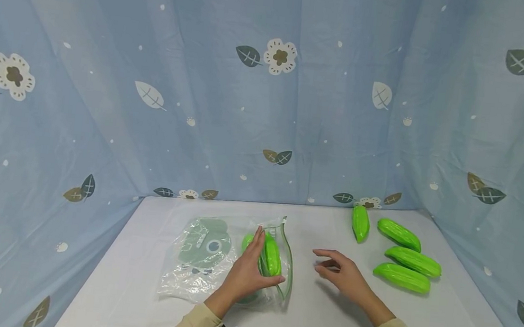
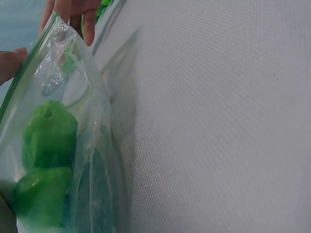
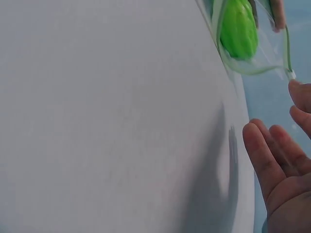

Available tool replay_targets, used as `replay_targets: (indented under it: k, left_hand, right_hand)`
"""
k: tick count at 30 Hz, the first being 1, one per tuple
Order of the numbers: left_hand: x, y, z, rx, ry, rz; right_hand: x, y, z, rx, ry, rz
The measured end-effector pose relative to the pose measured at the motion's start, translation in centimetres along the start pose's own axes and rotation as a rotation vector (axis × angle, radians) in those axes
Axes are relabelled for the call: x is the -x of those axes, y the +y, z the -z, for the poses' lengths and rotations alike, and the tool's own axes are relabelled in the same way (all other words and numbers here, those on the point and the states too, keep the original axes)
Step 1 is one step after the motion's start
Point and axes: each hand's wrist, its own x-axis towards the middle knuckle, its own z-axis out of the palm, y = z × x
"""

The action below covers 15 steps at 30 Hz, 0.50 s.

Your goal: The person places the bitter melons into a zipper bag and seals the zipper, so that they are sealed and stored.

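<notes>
on table [image 1: 323, 308] | left hand [image 1: 246, 274] holds bag [image 1: 214, 257] | two cucumbers [image 1: 272, 255] inside

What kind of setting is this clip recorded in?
Probably a staged recording booth, not a home or kitchen. A blue curtain printed with leaves and flowers encloses a white table on three sides. On it lie only props: glossy green toy gourds and a clear zip bag.

Clear zip bag [image 2: 92, 121] with two green gourds [image 2: 48, 138] inside, fingertips [image 2: 73, 12] at its rim.
</notes>
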Motion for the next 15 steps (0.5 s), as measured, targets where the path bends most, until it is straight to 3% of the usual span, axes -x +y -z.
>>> replay_targets:
  k: [6,15]
  left_hand:
    - [0.0,0.1,0.1,-0.011,0.002,0.0]
    - [0.1,0.3,0.2,-0.011,-0.005,0.0]
  right_hand:
    - [0.7,0.5,1.2,0.022,0.014,0.013]
    - [2.3,1.0,3.7,0.027,0.041,-0.063]
